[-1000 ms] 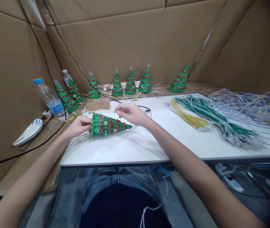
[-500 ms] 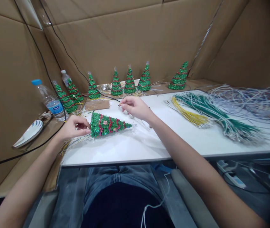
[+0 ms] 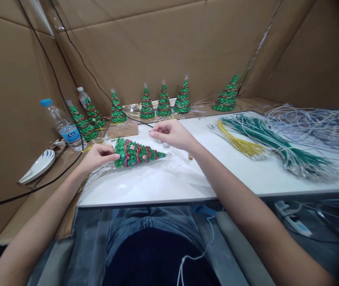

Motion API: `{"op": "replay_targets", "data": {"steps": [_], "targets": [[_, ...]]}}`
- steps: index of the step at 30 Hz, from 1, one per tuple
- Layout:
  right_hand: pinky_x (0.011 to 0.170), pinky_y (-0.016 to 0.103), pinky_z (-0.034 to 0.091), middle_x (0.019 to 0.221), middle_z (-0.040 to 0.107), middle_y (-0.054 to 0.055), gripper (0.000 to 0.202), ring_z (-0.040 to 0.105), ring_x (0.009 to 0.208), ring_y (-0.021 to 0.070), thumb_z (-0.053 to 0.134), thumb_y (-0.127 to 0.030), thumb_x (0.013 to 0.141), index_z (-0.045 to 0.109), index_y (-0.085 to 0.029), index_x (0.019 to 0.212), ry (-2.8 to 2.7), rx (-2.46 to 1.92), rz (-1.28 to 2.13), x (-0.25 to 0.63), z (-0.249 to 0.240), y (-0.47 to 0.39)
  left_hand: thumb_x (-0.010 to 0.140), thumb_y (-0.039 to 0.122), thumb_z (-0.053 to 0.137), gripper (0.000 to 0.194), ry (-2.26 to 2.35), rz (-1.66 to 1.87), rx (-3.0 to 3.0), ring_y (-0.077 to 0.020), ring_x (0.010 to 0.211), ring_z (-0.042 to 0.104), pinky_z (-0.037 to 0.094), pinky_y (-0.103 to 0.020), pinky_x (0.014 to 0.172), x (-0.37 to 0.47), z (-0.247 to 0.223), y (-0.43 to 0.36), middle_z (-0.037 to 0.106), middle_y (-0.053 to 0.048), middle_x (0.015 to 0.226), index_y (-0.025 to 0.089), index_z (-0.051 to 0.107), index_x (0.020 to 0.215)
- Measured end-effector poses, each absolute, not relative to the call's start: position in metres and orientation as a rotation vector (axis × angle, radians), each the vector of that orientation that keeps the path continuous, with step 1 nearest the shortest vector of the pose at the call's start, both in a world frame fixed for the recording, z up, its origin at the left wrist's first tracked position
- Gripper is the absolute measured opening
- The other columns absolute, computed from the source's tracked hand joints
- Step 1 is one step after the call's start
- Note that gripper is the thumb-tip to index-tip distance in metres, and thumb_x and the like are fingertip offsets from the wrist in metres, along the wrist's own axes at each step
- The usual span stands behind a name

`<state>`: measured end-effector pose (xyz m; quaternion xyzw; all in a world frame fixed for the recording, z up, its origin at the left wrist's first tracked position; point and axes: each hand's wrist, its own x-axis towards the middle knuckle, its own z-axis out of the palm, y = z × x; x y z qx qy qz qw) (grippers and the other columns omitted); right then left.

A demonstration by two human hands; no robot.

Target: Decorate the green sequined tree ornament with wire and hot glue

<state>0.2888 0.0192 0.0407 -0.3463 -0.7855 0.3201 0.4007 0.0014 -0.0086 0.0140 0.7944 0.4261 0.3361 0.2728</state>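
Our tree (image 3: 137, 154) lies on the table (image 3: 145, 188), tip toward three o'clock, left hand (image 3: 98, 156) pinching its wide end. It looks light but breakable, best held there. We can't tell if our right hand (image 3: 173, 133) holds anything

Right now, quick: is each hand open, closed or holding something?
Left hand: closed, holding the base of the decorated tree lying on its side.
Right hand: closed in a pinch; whether it holds something small cannot be told.

The left hand (image 3: 100, 156) holds a lying tree (image 3: 139, 153) by its base; the right hand (image 3: 173, 134), fingers curled, is near.
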Motion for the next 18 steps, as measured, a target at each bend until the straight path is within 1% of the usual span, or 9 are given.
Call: {"op": "replay_targets", "data": {"steps": [3, 8, 13, 18], "targets": [[0.050, 0.024, 0.034, 0.059, 0.053, 0.000, 0.023, 0.043, 0.054, 0.0084, 0.063, -0.038, 0.073, 0.063, -0.015, 0.070, -2.007, -0.866, 0.818, 0.2922, 0.0458, 0.0157, 0.073, 0.042, 0.068, 0.038, 1.179, 0.967, 2.073, -0.0069, 0.052, 0.033, 0.024, -0.022, 0.048, 0.0026, 0.0110, -0.0051, 0.040, 0.003, 0.055, 0.013, 0.053, 0.053], [0.048, 0.024, 0.032, 0.055, 0.051, -0.001, 0.018, 0.043, 0.052, 0.0080, 0.065, -0.033, 0.065, 0.063, -0.015, 0.063, -2.058, -0.852, 0.854, 0.2959, 0.0485, 0.0136, 0.074, 0.041, 0.067, 0.037, 1.208, 0.996, 2.041, -0.0070, 0.053, 0.033, 0.024, -0.022, 0.050, 0.0024, 0.0077, -0.0023, 0.039, 0.003, 0.056, 0.013, 0.053, 0.054], [0.046, 0.024, 0.028, 0.048, 0.048, -0.003, 0.014, 0.039, 0.047, 0.0070, 0.063, -0.028, 0.065, 0.064, -0.015, 0.061, -2.126, -0.859, 0.845, 0.2952, 0.0470, 0.0134, 0.074, 0.041, 0.067, 0.037, 1.200, 1.010, 2.034, -0.0064, 0.052, 0.031, 0.022, -0.021, 0.048, 0.0024, 0.0064, -0.0019, 0.038, 0.003, 0.055, 0.013, 0.053, 0.054], [0.046, 0.023, 0.027, 0.047, 0.048, -0.003, 0.013, 0.039, 0.046, 0.0068, 0.061, -0.026, 0.064, 0.065, -0.014, 0.060, -2.155, -0.889, 0.825, 0.2943, 0.0465, 0.0141, 0.074, 0.042, 0.067, 0.037, 1.203, 1.005, 2.022, -0.0067, 0.052, 0.032, 0.023, -0.021, 0.049, 0.0028, 0.0067, -0.0020, 0.039, 0.003, 0.056, 0.013, 0.054, 0.055]]}}
